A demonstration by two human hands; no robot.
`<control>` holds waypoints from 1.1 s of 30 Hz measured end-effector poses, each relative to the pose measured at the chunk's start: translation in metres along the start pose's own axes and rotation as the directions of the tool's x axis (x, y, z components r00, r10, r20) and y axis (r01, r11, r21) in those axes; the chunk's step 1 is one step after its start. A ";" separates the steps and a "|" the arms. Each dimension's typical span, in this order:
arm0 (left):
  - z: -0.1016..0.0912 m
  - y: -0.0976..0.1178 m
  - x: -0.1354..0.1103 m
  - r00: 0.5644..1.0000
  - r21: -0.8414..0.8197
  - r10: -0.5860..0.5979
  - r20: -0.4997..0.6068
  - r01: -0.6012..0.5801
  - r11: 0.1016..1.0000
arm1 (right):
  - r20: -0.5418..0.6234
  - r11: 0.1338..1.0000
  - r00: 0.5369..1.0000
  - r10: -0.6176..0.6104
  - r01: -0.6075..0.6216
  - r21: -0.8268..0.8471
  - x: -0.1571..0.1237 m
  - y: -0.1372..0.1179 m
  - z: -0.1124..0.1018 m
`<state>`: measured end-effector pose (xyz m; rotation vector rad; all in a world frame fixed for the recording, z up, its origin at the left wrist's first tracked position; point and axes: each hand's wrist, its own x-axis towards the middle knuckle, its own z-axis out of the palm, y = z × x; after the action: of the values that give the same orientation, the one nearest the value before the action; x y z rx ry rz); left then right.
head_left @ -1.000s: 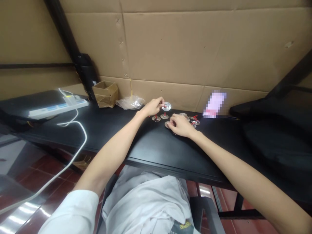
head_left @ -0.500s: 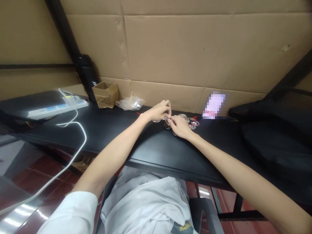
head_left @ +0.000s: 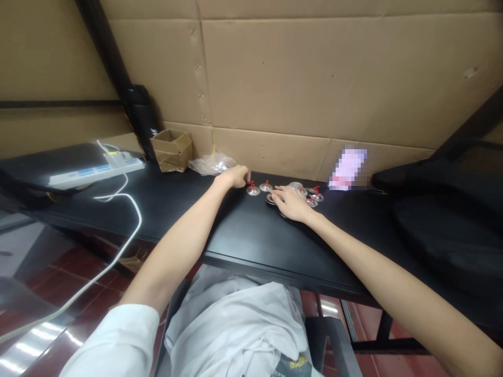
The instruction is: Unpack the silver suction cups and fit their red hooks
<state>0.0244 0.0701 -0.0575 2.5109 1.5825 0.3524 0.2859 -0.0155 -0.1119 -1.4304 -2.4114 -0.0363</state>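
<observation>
Several small round, shiny metal discs with red cord loops, like finger cymbals, lie on the black table. My left hand [head_left: 237, 176] is beyond the left end of the group, its fingers curled downward beside a red loop; what the fingertips pinch, if anything, is hidden. Just right of it are one finger cymbal [head_left: 253, 191] and another finger cymbal [head_left: 265, 187], both lying flat with their loops up. My right hand [head_left: 291, 203] rests with stretched fingers over darker discs [head_left: 270, 199], partly covering them. More finger cymbals [head_left: 315, 197] are clustered behind and right of that hand.
A clear plastic bag [head_left: 212, 164] and an open cardboard box [head_left: 172, 151] stand at the back left. Farther left lie a white power strip [head_left: 96, 173] and its cable [head_left: 135, 209]. A blurred-out phone-like object [head_left: 348, 168] leans at the back; a black bag [head_left: 444, 220] lies right.
My left hand has moved left, away from my right hand, uncovering two finger cymbals. My right hand stays over the discs, its fingers now more stretched out.
</observation>
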 end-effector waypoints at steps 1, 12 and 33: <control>0.001 -0.003 0.001 1.000 -0.002 0.003 -0.021 -0.003 1.000 | 0.000 1.000 1.000 0.000 0.000 0.000 0.000 0.000 0.000; 0.006 0.020 0.001 0.979 -0.274 0.187 0.076 -0.160 0.948 | -0.204 0.993 0.972 0.112 -0.116 -0.007 -0.001 0.006 -0.008; 0.015 0.050 -0.012 0.891 -0.874 0.388 0.234 0.019 0.485 | -0.180 0.978 0.962 -0.206 0.208 -0.008 -0.003 -0.010 -0.008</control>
<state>0.0672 0.0377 -0.0601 1.7469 0.6454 0.4602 0.2808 -0.0252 -0.1034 -1.1124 -2.3948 -0.1933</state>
